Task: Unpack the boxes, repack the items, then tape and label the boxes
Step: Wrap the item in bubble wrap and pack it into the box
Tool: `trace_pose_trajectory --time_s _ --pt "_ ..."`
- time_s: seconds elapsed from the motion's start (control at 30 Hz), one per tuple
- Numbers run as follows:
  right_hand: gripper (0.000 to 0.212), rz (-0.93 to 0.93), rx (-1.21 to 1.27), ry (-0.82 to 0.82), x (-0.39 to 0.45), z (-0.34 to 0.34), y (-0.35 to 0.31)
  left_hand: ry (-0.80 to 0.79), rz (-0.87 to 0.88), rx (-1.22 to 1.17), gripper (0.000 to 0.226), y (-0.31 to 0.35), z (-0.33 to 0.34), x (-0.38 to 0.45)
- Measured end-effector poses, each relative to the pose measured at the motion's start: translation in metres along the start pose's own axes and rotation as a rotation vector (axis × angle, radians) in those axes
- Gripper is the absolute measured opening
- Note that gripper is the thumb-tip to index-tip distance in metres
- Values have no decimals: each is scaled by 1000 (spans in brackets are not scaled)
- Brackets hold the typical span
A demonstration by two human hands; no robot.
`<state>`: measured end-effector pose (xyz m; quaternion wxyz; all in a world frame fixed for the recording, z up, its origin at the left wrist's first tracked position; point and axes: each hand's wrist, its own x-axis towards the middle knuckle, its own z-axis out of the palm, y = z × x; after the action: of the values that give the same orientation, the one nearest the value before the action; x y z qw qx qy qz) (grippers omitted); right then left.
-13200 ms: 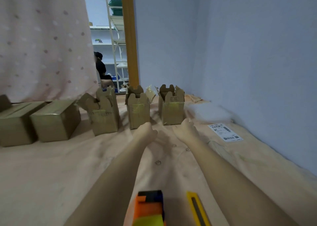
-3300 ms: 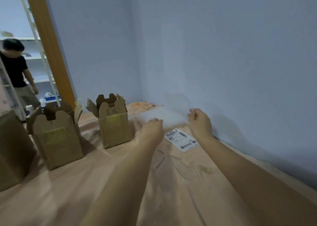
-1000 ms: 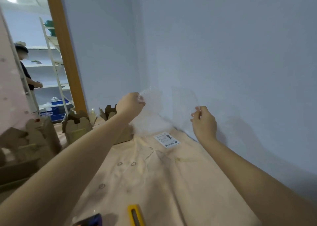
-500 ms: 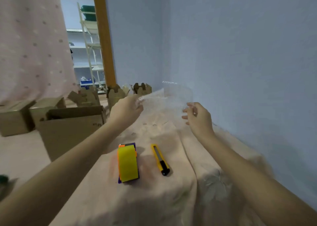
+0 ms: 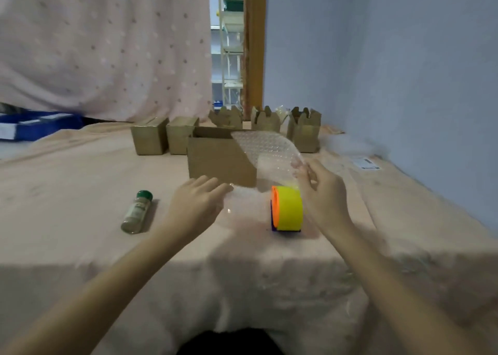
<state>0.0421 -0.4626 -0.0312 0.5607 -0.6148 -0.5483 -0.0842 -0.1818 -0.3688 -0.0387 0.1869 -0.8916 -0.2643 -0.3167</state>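
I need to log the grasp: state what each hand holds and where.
The right hand pinches the bubble wrap at its right edge. The left hand lies open, fingers on the wrap's lower end; no grip.

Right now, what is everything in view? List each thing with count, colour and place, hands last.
bubble wrap sheet: 1, clear, held up before the large box
large box: 1, brown, open, table centre
small closed boxes: 2, brown, left of the large box
small open boxes: 3, brown, far row
spice bottle: 1, green cap, lying at left
tape dispenser: 1, yellow and orange, near edge
label: 1, white, flat by the wall
blue bin: 1, far left
left hand: open, touching the sheet's lower edge
right hand: pinching the sheet
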Motion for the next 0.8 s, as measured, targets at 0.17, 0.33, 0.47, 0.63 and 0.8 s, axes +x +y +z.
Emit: trace_pose_trajectory --time_s 0.17,0.33,0.47,0.63,0.8 --pt "32 -226 -83 -72 -25 36 -22 -322 -187 -43 54 -21 34 -48" --pt "33 -316 -136 -102 -49 75 -26 -509 -249 -215 67 -26 46 -74" --pt "37 -351 -215 -196 -63 94 -24 -649 -150 -241 90 -30 46 -76" --pt "26 -358 -283 -347 -85 104 -20 -737 -207 -416 44 -29 36 -73" --pt "28 -287 -259 -387 -85 101 -20 -450 -700 -1109 24 -34 13 -76"
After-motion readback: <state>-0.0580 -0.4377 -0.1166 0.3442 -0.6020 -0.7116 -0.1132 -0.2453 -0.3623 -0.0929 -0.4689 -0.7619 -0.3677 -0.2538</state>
